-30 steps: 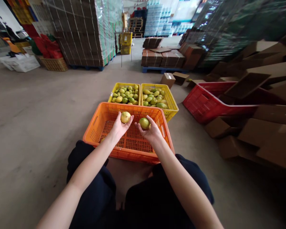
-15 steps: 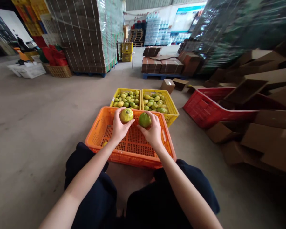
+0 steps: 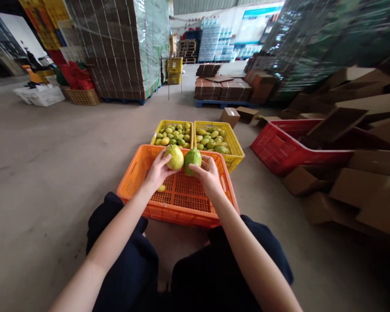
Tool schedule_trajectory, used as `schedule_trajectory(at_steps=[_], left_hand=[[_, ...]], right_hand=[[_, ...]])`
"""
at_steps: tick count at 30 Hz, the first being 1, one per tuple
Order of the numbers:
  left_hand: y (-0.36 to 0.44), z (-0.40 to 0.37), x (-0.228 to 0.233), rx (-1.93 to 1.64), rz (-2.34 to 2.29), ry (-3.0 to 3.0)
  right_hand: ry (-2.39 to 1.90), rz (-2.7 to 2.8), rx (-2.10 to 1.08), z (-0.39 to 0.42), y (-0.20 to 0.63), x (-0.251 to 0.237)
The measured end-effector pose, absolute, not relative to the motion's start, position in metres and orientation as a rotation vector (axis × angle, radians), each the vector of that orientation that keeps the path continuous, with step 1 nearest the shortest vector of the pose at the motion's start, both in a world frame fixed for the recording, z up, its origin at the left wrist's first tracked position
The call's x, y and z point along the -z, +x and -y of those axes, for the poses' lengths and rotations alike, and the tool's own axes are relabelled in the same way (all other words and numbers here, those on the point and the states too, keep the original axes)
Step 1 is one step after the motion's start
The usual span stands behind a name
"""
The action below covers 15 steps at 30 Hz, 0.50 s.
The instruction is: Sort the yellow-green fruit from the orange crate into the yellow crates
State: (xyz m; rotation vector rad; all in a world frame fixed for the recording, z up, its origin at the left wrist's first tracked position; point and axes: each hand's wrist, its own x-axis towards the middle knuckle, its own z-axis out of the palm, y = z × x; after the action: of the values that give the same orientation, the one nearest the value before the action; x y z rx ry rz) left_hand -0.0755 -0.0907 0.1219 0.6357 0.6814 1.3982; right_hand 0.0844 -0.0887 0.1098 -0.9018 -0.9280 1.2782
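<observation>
Through the head camera we are looking down at two bare forearms reaching out over dark trousers to an orange crate (image 3: 139, 171) of latticed plastic, standing on a smooth grey concrete floor (image 3: 52, 164). Our left hand (image 3: 156, 172) is curling its fingers around a yellowish fruit (image 3: 174, 157), round and smooth-skinned, gripping it from below and from the side. Our right hand (image 3: 210, 173) is gripping a greener fruit (image 3: 193, 159) of the same rounded shape, fingers wrapped behind it. We are holding the two fruits up side by side above the far part of the orange crate, so close that they are touching or all but touching; we cannot tell which. Each fruit is sitting at the fingertips, ahead of the palm. One small yellow fruit (image 3: 161, 188) is lying on the crate's perforated bottom, just under our left wrist.

Just beyond the orange crate we are seeing two yellow crates of the same mesh plastic set edge to edge, the left yellow crate (image 3: 156, 132) and the right yellow crate (image 3: 235, 147), each holding a heap of green and yellow fruit too many to count. To the right one red crate (image 3: 273, 145) is standing tilted, with flattened brown cardboard boxes (image 3: 360, 182) piled against and around it. Farther back, a tall wrapped stack of cardboard (image 3: 117, 47) is standing on a pallet.
</observation>
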Motion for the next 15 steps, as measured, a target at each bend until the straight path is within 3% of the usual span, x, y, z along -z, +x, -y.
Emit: schedule_trajectory(at_steps=[8, 12, 15], left_hand=[[-0.079, 0.084, -0.112, -1.263, -0.519, 0.222], [-0.081, 0.082, -0.103, -1.284, -0.396, 0.167], [-0.077, 0.082, -0.100, -1.258, -0.394, 0.189]], right_hand=[[-0.674, 0.559, -1.748, 0.085, 0.088, -0.119], [-0.752, 0.492, -1.719, 0.078, 0.084, -0.110], [-0.859, 0.654, -1.494, 0.075, 0.077, -0.100]])
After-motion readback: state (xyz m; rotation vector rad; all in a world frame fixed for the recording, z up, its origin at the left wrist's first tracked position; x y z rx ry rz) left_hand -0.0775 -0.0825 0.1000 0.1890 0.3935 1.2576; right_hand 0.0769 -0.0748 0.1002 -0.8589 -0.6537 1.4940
